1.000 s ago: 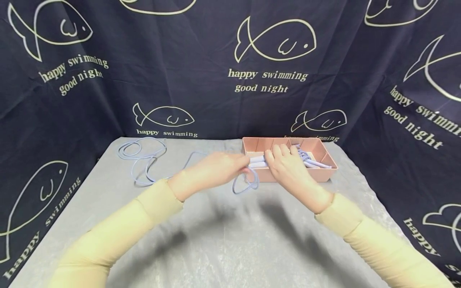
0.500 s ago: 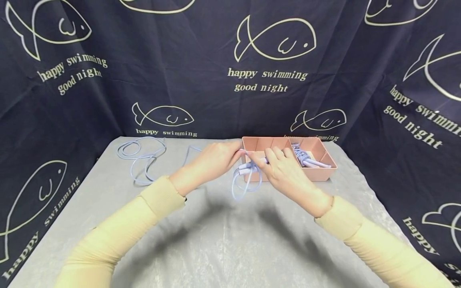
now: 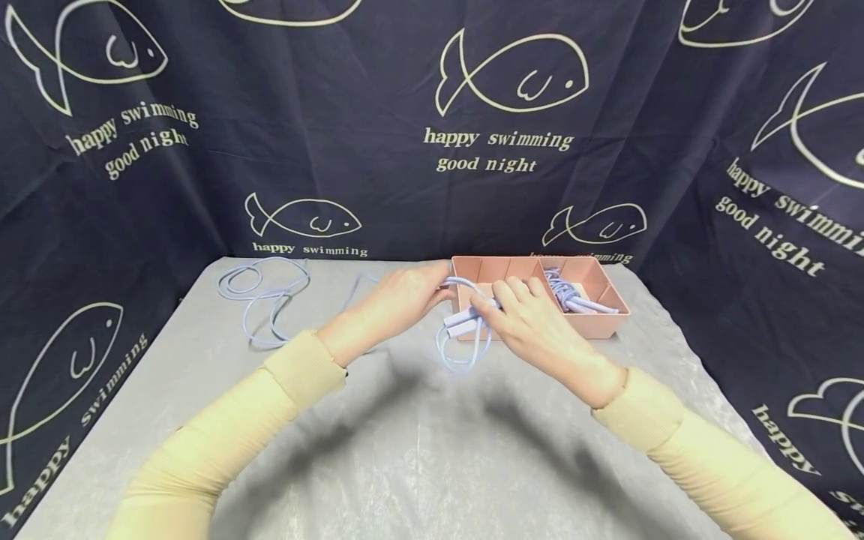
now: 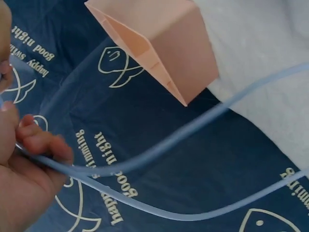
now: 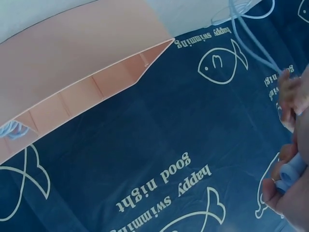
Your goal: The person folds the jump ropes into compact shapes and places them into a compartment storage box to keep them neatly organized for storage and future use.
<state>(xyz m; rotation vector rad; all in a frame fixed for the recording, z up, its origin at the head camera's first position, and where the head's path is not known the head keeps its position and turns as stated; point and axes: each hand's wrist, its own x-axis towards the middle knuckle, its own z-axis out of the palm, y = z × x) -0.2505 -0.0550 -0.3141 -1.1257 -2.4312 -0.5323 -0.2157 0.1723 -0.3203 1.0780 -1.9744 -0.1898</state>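
My right hand (image 3: 533, 315) grips the two pale blue handles (image 3: 462, 323) of a jump rope, held side by side in front of the box. In the right wrist view the handle ends (image 5: 292, 171) poke out between the fingers. A loop of its cord (image 3: 456, 367) hangs below them. My left hand (image 3: 401, 300), just to the left, pinches the cord; two strands (image 4: 188, 128) trail from it in the left wrist view. The rest of the rope (image 3: 273, 304) lies in loose loops at the table's back left.
A pink divided box (image 3: 594, 327) stands at the back right, behind my right hand. Its right compartment holds another jump rope (image 3: 565, 291), bundled up with its handles sticking out. Dark fish-print cloth (image 3: 398, 112) hangs around the grey-covered table (image 3: 432, 465).
My left hand has moved up and away from the handles, drawing cord with it. The handles now tilt down to the left in my right hand, which has shifted only slightly.
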